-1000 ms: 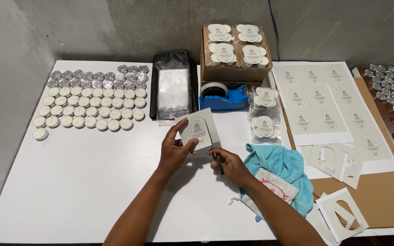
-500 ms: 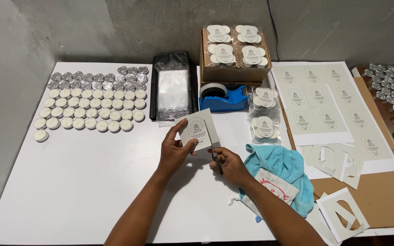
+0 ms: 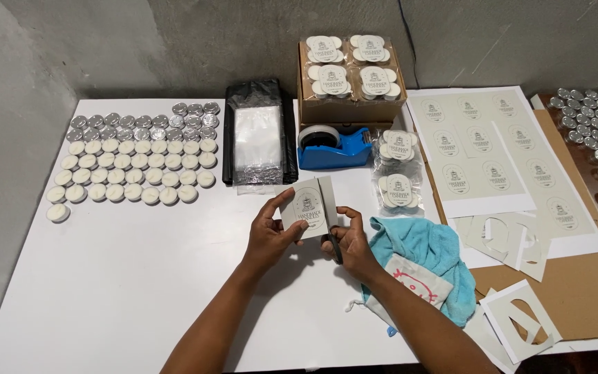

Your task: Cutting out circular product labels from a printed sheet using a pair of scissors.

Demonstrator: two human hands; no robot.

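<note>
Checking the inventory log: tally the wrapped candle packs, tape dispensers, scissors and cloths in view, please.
Clear-wrapped white tealight packs with oval labels: 6
Blue plastic tape dispenser: 1
Dark-handled metal scissors: 1
Light blue towel cloth: 1
Total: 9

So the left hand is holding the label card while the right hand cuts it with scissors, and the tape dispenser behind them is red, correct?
Not quite: the tape dispenser is blue, not red, as the head view shows. The rest holds: the left hand holds the label card while the right hand works the scissors along it.
</note>
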